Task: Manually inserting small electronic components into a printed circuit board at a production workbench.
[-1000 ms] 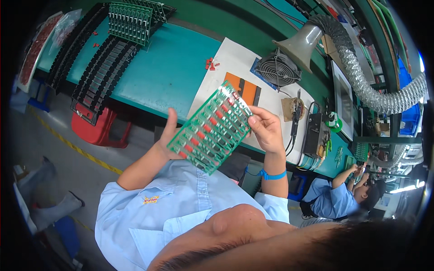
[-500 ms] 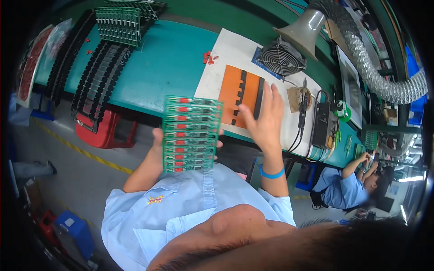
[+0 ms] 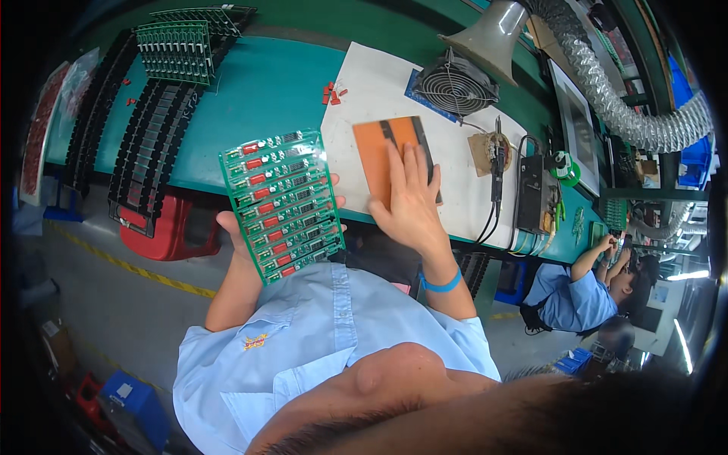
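Observation:
My left hand (image 3: 241,241) is closed round a green circuit board panel (image 3: 282,203), with its fingertips showing past the right edge. Red components run down the panel in a column, with dark parts beside them. Over an orange board with black strips (image 3: 371,155), my right hand (image 3: 412,199) lies spread, fingers stretched out across its surface. The orange board rests at an angle on a white sheet (image 3: 455,193). Near the sheet's left edge lie several small red parts (image 3: 332,95).
Behind the orange board stands a black fan (image 3: 456,89) below a fume funnel (image 3: 489,38). A soldering iron (image 3: 498,155) rests in its stand to the right. Black racks (image 3: 155,144) and upright circuit boards (image 3: 176,51) occupy the left. A co-worker (image 3: 580,292) sits at far right.
The panel has moved left, tilted, and turned more face-up in my left hand. My right hand has come left and down onto the orange board, which now lies turned at another angle.

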`<action>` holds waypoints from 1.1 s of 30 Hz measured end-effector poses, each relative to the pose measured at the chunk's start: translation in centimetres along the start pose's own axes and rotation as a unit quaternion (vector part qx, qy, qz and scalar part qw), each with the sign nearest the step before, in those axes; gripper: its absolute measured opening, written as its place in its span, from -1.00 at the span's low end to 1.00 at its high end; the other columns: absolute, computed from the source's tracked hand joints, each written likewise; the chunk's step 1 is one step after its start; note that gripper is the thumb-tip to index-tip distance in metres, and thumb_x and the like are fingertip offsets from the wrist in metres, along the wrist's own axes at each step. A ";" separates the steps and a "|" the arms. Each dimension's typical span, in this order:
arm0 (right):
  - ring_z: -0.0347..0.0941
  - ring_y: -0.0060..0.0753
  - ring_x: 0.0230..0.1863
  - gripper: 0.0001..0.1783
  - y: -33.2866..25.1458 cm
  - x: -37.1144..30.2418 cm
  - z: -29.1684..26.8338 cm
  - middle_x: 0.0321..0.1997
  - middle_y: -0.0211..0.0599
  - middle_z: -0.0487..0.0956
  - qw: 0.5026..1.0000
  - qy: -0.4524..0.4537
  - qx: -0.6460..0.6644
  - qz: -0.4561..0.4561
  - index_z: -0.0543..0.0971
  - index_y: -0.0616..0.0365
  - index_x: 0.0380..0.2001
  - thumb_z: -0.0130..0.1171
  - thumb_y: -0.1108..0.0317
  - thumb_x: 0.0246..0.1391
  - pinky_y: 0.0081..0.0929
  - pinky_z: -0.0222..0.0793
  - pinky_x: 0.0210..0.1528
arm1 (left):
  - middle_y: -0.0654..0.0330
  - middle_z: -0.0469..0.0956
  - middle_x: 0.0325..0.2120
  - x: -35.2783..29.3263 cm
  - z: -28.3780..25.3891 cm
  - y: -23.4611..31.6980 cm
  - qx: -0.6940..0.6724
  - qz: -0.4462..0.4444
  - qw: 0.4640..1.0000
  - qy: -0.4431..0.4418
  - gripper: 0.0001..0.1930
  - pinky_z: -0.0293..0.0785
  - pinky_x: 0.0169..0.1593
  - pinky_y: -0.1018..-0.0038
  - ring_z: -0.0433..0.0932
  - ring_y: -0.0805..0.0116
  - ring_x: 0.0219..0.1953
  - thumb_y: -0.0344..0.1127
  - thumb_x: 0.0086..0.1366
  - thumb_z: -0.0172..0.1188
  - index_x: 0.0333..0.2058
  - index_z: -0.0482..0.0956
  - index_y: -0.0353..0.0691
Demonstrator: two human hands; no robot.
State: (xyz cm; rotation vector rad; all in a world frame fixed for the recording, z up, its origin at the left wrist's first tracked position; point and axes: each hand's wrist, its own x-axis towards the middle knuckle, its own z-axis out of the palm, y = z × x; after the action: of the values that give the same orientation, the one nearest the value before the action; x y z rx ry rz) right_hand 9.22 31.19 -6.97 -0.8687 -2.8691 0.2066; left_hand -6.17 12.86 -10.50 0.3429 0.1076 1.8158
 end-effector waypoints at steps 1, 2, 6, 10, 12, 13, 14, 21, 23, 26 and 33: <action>-0.05 0.39 0.45 -0.09 0.0 -0.9 -0.8 0.40 0.36 0.12 0.999 -0.018 0.027 -0.024 0.22 0.30 0.32 0.29 0.11 -0.04 0.28 -0.13 0.37 | -0.18 -0.04 0.41 0.3 0.3 0.3 0.001 0.014 1.000 0.010 0.39 0.11 0.31 -0.33 0.08 -0.38 0.37 0.63 -0.29 0.28 0.46 -0.17 0.16; -0.04 0.36 0.46 -0.12 -0.1 -1.9 -1.7 0.40 0.34 0.13 0.997 -0.037 0.053 -0.049 0.23 0.30 0.32 0.28 0.19 -0.06 0.26 -0.11 0.38 | -0.17 -0.03 0.41 0.4 0.5 0.5 0.001 0.029 0.999 0.019 0.39 0.12 0.32 -0.30 0.08 -0.38 0.37 0.62 -0.29 0.29 0.45 -0.16 0.14; 0.01 0.28 0.46 -0.17 0.1 -5.0 -2.4 0.40 0.30 0.15 0.988 -0.062 0.114 -0.087 0.25 0.32 0.31 0.23 0.40 -0.09 0.19 -0.05 0.39 | -0.17 -0.01 0.40 1.4 0.2 1.0 -0.002 0.057 0.998 0.029 0.39 0.16 0.32 -0.26 0.09 -0.37 0.36 0.61 -0.29 0.31 0.45 -0.13 0.12; 0.20 0.19 0.37 -0.29 0.9 -6.1 -3.3 0.35 0.21 0.24 0.984 -0.010 0.157 -0.081 0.35 0.37 0.22 0.06 0.73 -0.13 -0.09 0.14 0.38 | -0.20 0.00 0.39 2.1 0.0 1.5 -0.004 0.082 0.997 0.013 0.35 0.21 0.27 -0.32 0.12 -0.38 0.35 0.63 -0.27 0.28 0.45 -0.11 0.18; 0.34 0.15 0.27 -0.44 3.5 -5.9 -5.8 0.24 0.16 0.39 0.983 0.060 0.158 -0.071 0.42 0.39 0.13 0.08 0.68 -0.03 -0.20 0.27 0.29 | -0.21 0.02 0.38 1.9 0.2 1.5 0.005 0.084 0.996 0.030 0.35 0.23 0.25 -0.31 0.14 -0.37 0.34 0.62 -0.27 0.28 0.44 -0.10 0.17; 0.39 0.12 0.23 -0.50 4.5 -5.7 -7.0 0.19 0.13 0.45 0.978 0.122 0.158 -0.067 0.44 0.39 0.10 0.08 0.67 0.01 -0.23 0.32 0.26 | -0.21 0.04 0.38 1.8 0.4 1.4 0.011 0.086 0.995 0.039 0.35 0.25 0.25 -0.31 0.16 -0.37 0.33 0.62 -0.27 0.29 0.44 -0.10 0.17; 0.53 -0.02 0.01 -0.59 4.8 -5.2 -8.4 0.04 0.04 0.57 0.970 0.180 0.164 -0.022 0.48 0.40 0.05 0.08 0.65 0.08 -0.32 0.44 0.06 | -0.22 0.05 0.37 1.7 0.2 1.3 0.019 0.089 0.995 0.047 0.35 0.26 0.24 -0.31 0.17 -0.36 0.33 0.62 -0.27 0.29 0.44 -0.09 0.17; 0.56 -0.21 -0.21 -0.62 5.6 -5.5 -11.6 -0.06 -0.03 0.62 0.959 0.221 0.157 0.080 0.53 0.39 -0.01 0.12 0.66 0.05 -0.43 0.47 -0.17 | -0.17 0.03 0.39 2.2 0.9 0.9 0.010 0.058 0.998 0.015 0.37 0.21 0.30 -0.26 0.15 -0.32 0.35 0.59 -0.28 0.33 0.45 -0.11 0.15; 0.56 -0.16 -0.14 -0.57 5.3 -4.7 -11.0 -0.02 -0.04 0.62 0.967 0.213 0.138 -0.007 0.54 0.35 0.00 0.13 0.67 -0.01 -0.39 0.47 -0.10 | -0.17 0.04 0.38 2.2 1.0 1.0 0.007 0.061 0.998 0.000 0.37 0.20 0.30 -0.26 0.16 -0.31 0.34 0.59 -0.29 0.34 0.45 -0.11 0.15; 0.53 -0.06 0.08 -0.45 3.5 -4.9 -9.2 0.09 -0.06 0.57 0.982 0.094 0.101 -0.132 0.56 0.22 0.04 0.14 0.69 -0.13 -0.28 0.45 0.11 | -0.17 0.04 0.38 1.8 0.9 1.6 0.006 0.068 0.998 -0.014 0.38 0.20 0.31 -0.26 0.18 -0.31 0.34 0.59 -0.30 0.34 0.45 -0.11 0.15; 0.50 -0.03 0.14 -0.49 4.5 -2.2 -3.9 0.14 -0.07 0.56 0.981 0.107 0.056 -0.154 0.58 0.18 0.05 0.15 0.58 -0.07 -0.28 0.42 0.19 | -0.17 0.04 0.39 0.9 0.9 2.1 -0.012 0.076 0.997 -0.011 0.41 0.17 0.32 -0.26 0.18 -0.30 0.34 0.60 -0.36 0.35 0.45 -0.10 0.15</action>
State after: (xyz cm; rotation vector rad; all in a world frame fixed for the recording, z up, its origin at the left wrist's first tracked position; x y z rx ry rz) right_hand 14.12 33.97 -4.11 -0.3908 -2.7119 0.2217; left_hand -8.06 13.08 -8.94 0.3632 0.0456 1.9614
